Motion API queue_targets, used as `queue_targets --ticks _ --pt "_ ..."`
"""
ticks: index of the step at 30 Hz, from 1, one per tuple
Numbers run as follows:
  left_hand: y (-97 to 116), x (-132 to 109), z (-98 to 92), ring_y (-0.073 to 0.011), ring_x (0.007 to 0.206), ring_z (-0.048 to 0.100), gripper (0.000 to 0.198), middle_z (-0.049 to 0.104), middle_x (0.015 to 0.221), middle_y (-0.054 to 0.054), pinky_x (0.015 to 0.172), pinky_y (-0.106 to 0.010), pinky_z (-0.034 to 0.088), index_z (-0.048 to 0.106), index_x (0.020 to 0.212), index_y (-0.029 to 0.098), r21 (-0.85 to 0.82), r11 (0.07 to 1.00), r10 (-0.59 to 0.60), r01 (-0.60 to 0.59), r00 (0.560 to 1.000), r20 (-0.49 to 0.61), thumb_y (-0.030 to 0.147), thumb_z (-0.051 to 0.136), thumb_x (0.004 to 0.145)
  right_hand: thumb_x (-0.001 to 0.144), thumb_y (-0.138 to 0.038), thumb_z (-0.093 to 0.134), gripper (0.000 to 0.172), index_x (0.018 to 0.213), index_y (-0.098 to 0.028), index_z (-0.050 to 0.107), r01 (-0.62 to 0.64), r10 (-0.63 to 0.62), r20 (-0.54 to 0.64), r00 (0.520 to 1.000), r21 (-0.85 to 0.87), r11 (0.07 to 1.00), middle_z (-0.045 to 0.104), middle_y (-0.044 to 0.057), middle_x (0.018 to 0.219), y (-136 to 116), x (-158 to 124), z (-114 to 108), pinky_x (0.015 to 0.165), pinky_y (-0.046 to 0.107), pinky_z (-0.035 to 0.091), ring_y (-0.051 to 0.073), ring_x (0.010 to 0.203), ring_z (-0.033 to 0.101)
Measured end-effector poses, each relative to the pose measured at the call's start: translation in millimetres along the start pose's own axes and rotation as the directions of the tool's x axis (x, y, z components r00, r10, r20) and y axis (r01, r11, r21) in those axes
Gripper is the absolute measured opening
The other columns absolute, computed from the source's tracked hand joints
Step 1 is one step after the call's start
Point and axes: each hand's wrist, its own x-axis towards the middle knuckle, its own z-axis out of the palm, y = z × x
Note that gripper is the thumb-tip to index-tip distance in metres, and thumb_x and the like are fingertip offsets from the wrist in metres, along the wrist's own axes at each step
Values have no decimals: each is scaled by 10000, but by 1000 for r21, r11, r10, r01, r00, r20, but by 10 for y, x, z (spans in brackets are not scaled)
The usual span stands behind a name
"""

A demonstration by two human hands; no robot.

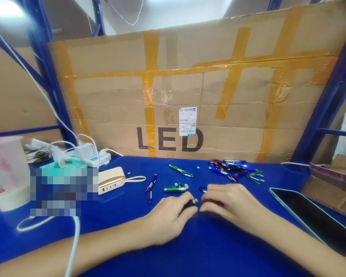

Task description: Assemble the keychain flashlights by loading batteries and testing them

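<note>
Between the thumb and fingers of my left hand (170, 217) is a small black keychain flashlight (190, 203), its silver end pointing to the right. Close beside that end, the fingertips of my right hand (233, 202) are pinched together; what they hold, if anything, is hidden. A dark carabiner clip (202, 189) shows just beyond the right fingers, and I cannot tell whether they touch it. Past my left hand lie a green flashlight (173, 189) with its clip, another green flashlight (177, 169) and a purple flashlight (153, 180).
A pile of several coloured flashlights (233, 168) lies at the back right. A phone (311, 219) rests at the right. On the left are a cream power bank (112, 179), a power strip (100, 158), a cup (8, 173) and a white cable (75, 238). Behind stands a cardboard sheet (115, 100).
</note>
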Motion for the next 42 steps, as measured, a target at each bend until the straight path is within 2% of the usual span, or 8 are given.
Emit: queue_targets --ticks 4,8,11,17,23,32,37,42 --pt "-60 96 0 -59 412 359 317 386 555 82 425 -197 277 329 728 209 -520 833 -260 189 963 -67 493 333 869 836 -522 465 398 1041 -228 637 -192 184 -82 979 -104 976 622 63 986 216 -21 36 595 261 463 182 765 623" --pt "-94 163 -31 -32 320 330 361 389 512 100 338 -173 164 306 706 207 -700 669 -365 250 931 -17 542 401 804 856 -456 464 402 1149 -216 597 -244 247 60 967 -54 968 564 93 1149 407 -57 157 861 394 450 257 1049 536" --pt "-93 173 -38 -26 309 345 372 405 507 101 325 -164 161 310 696 204 -707 660 -367 254 930 -9 547 423 782 887 -382 434 321 1077 -232 645 -276 272 112 956 23 961 589 70 1102 458 -41 204 869 376 444 231 1023 544" --pt "-116 172 -1 -17 303 327 336 392 508 113 336 -166 165 310 732 206 -673 701 -323 236 946 -6 512 433 798 810 -345 574 205 895 -190 677 -362 361 32 932 156 919 625 51 907 450 -10 200 723 301 471 186 837 593" --pt "-129 155 32 6 328 335 278 445 625 98 383 -169 225 307 748 199 -560 810 -245 176 968 -50 432 431 836 790 -385 596 239 868 -166 650 -295 296 43 954 300 907 602 43 862 409 -5 292 660 271 457 140 704 570" --pt "-111 140 -6 -45 421 322 278 382 577 89 439 -192 240 309 715 206 -549 830 -233 102 957 -173 416 453 826 795 -425 574 223 805 -209 631 -326 314 95 945 161 932 607 5 823 244 9 177 595 250 422 129 669 550" --pt "-90 119 -46 -83 586 318 292 311 614 62 557 -213 278 317 649 190 -436 900 -163 16 939 -303 373 476 812 871 -458 424 381 1136 -218 557 -367 371 -59 927 70 928 581 74 1110 453 3 274 850 384 429 218 988 542" --pt "-83 120 -31 -86 559 260 375 266 571 58 541 -230 254 267 556 190 -411 911 -78 -29 967 -241 379 499 781 924 -424 309 454 1271 -190 486 -277 277 29 961 12 961 459 100 1324 635 70 426 1015 455 286 256 1227 384"
